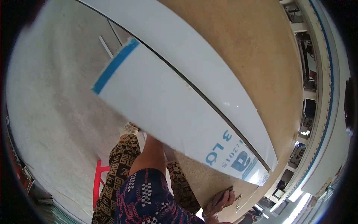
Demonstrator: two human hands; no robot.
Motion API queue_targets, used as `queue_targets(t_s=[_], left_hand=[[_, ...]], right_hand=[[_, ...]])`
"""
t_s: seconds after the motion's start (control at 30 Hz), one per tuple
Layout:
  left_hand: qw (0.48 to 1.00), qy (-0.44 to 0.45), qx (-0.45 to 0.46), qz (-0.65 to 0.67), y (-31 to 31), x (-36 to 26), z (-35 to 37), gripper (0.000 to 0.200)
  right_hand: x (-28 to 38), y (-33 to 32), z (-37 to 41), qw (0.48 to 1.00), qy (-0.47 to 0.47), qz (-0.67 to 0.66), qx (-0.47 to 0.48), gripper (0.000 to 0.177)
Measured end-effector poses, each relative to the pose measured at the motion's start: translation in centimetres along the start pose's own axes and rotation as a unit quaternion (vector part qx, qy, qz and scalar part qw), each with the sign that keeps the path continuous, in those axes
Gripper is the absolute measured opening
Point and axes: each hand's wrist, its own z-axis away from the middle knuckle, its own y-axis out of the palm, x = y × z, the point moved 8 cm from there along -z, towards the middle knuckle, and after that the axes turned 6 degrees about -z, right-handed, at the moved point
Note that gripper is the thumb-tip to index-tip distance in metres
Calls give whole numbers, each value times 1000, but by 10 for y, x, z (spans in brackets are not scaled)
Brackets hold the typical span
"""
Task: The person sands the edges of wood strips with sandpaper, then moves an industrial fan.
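Observation:
A white panel (pixel 149 97) with blue printed lettering at its right end and a blue strip at its left end lies across the wooden table's edge, overhanging it. A narrow dark line separates it from a longer white panel (pixel 209 56) with a curved outline. My left arm, in a dark patterned sleeve, reaches up to the near edge of the lettered panel; the hand is hidden behind it. Near the table's lower corner, my right hand (pixel 221 202) has its fingers curled around a dark brownish thing (pixel 215 200) whose kind I cannot make out.
The wooden table (pixel 246 30) extends behind the panels. Small metal-looking bits (pixel 238 202) lie beside my right hand. A red frame (pixel 98 181) stands on the grey floor (pixel 56 93) by my legs. Shelving with dark items (pixel 307 115) lines the right side.

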Motion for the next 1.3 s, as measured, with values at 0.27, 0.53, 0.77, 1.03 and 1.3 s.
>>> queue_targets(t_s=[0.27,0.53,0.77,1.03,1.3], left_hand=[[874,31,8,485,47,-153,-31,34],[859,-46,-5,509,-49,-215,70,36],[810,49,17,583,-133,-239,143,32],[749,130,-96,643,-289,-185,218,22],[665,235,-207,678,-402,-134,282,22]], right_hand=[[0,-9,-6,994,-105,8,-38,57],[-5,-13,-4,995,-71,16,-68,53],[-8,-21,4,984,-100,-12,-146,49],[-10,-27,12,983,-92,-25,-157,48],[-26,-16,3,943,-125,-254,-173,37]])
